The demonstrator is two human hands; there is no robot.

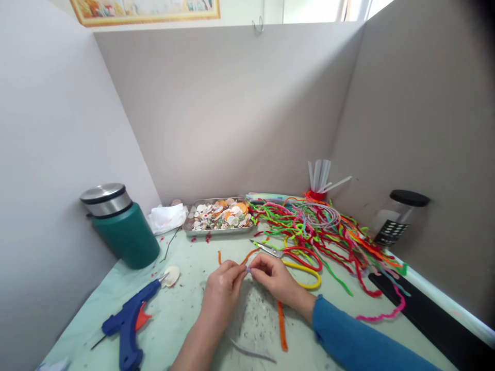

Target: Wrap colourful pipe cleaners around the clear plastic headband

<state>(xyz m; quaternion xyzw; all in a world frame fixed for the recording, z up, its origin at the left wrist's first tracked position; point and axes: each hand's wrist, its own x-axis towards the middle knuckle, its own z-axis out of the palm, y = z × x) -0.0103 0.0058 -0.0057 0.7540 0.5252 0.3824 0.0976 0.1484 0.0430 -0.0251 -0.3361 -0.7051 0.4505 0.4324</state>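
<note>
My left hand (224, 286) and my right hand (275, 278) meet over the middle of the table, fingertips pinched together. Between them shows a tiny bit of a lavender pipe cleaner (248, 269); the fingers hide most of it. A pale grey-lavender pipe cleaner (253, 353) lies below the hands, and I cannot tell whether it joins the held piece. An orange pipe cleaner (282, 327) rests under my right wrist. Just beyond my right hand lie scissors (286, 252) with red and yellow handles, blades pointing left.
A blue glue gun (129, 319) lies at left, its nozzle by a pale disc (171, 276). Behind it stands a green bottle (127, 232). A metal tray (218, 231) holds shells and buttons. Tangled colourful pipe cleaners (320, 226) spread right, near a black-lidded jar (398, 221). Grey partitions surround the table.
</note>
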